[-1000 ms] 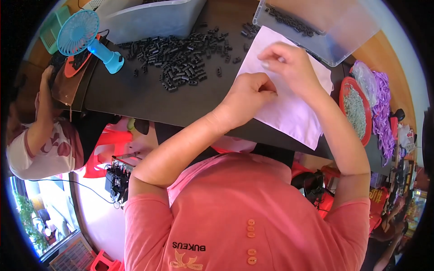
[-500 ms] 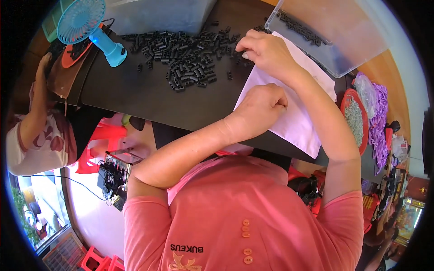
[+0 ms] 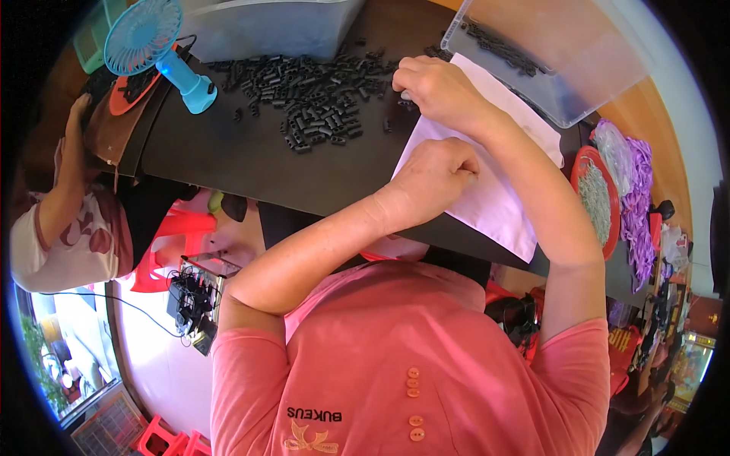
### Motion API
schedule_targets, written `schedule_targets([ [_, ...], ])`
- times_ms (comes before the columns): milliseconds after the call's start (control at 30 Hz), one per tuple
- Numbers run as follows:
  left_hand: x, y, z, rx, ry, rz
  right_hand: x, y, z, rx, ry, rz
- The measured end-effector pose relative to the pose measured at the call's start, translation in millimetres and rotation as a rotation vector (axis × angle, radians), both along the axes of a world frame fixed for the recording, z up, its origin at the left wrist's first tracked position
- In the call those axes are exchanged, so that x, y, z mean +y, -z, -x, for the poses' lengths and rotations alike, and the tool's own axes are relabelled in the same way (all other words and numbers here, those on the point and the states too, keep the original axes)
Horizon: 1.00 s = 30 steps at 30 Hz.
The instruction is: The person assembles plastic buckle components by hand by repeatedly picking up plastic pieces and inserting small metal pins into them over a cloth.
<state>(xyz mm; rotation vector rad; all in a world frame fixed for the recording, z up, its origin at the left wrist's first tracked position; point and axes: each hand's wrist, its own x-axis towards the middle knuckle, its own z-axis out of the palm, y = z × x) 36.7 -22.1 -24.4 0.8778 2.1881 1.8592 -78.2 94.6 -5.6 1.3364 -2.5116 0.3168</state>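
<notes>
My left hand (image 3: 433,176) is closed in a loose fist over a pale pink cloth (image 3: 502,201); whatever its fingers hold is hidden. Farther off, my right hand (image 3: 441,87) curls its fingers down at the right end of a heap of small black tubular parts (image 3: 323,114). One or two of those parts lie just below its fingertips. The fingers hide what they grip, if anything. Under my right forearm the cloth lies flat, covering part of the dark table (image 3: 243,163) and hanging over its near edge.
A clear plastic bin (image 3: 578,114) holding black parts stands far right, another grey-clear bin (image 3: 266,34) behind the heap. A blue fan (image 3: 186,83) stands left. At right are a red tray of small metallic pieces (image 3: 597,201) and purple strips (image 3: 639,197). A co-worker's arm (image 3: 68,167) reaches in at left.
My right hand has shifted slightly left and down, its fingers curling more at the heap's edge. My left hand stays closed in nearly the same place. The view has shifted slightly.
</notes>
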Motion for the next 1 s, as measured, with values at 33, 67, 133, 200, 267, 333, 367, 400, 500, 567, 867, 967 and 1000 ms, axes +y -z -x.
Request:
schedule_targets([
  [33,0,-1,0,-0.025,-0.005,-0.003,3,0,-2,0.003,0.009,0.001],
  [67,1,-2,0,-0.05,-0.008,-0.007,7,1,-4,-0.007,0.069,0.02],
  [133,1,1,1,-0.056,-0.027,-0.044,11,-8,-16,-0.018,0.136,0.037],
  [200,1,0,1,-0.065,-0.032,-0.085,26,-22,-31,-0.535,0.297,0.502],
  [267,-1,-8,1,-0.255,-0.086,-0.108,47,-19,-38,-0.666,0.301,0.658],
  [333,-2,-9,1,-0.337,-0.124,-0.194,56,-20,-53,-0.648,0.346,0.679],
  [367,-3,-9,1,-0.352,-0.156,-0.214,59,-18,-58,-0.42,0.406,0.501],
  [400,-3,-10,2,-0.385,-0.166,-0.201,66,-9,-61,-0.418,0.42,0.506],
  [500,-2,-15,4,-0.452,-0.183,-0.188,74,11,-64,0.118,0.249,0.175],
  [567,-2,-16,4,-0.45,-0.189,-0.177,77,3,-65,0.085,0.264,0.18],
  [867,2,-19,2,-0.436,-0.203,-0.139,78,5,-63,0.031,0.458,0.137],
  [967,0,-15,4,-0.418,-0.199,-0.159,71,8,-66,0.061,0.451,0.098],
  [1000,1,-14,4,-0.428,-0.195,-0.181,70,7,-67,0.066,0.463,0.121],
])
